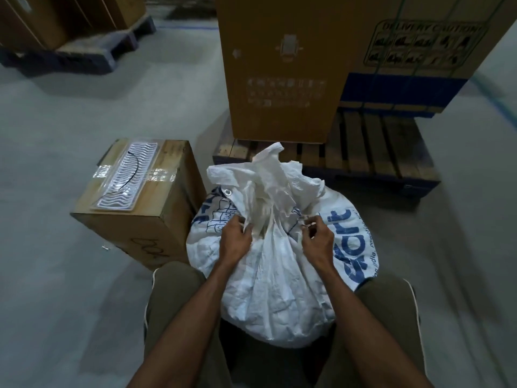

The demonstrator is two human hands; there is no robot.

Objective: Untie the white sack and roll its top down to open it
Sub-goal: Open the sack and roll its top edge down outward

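Observation:
A full white woven sack (277, 275) with blue print stands on the floor between my knees. Its neck is gathered tight and the loose top (265, 177) sticks up crumpled above the tie. My left hand (236, 236) grips the bunched fabric on the left side of the neck. My right hand (316, 236) pinches a thin tie end at the right side of the neck. The knot itself is partly hidden by my fingers.
A taped cardboard box (140, 203) with a white wavy pad on top stands left of the sack. Behind the sack is a wooden pallet (372, 152) bearing tall cartons (282, 65). More boxes sit on a dark pallet (75, 54) at far left. Grey floor lies around.

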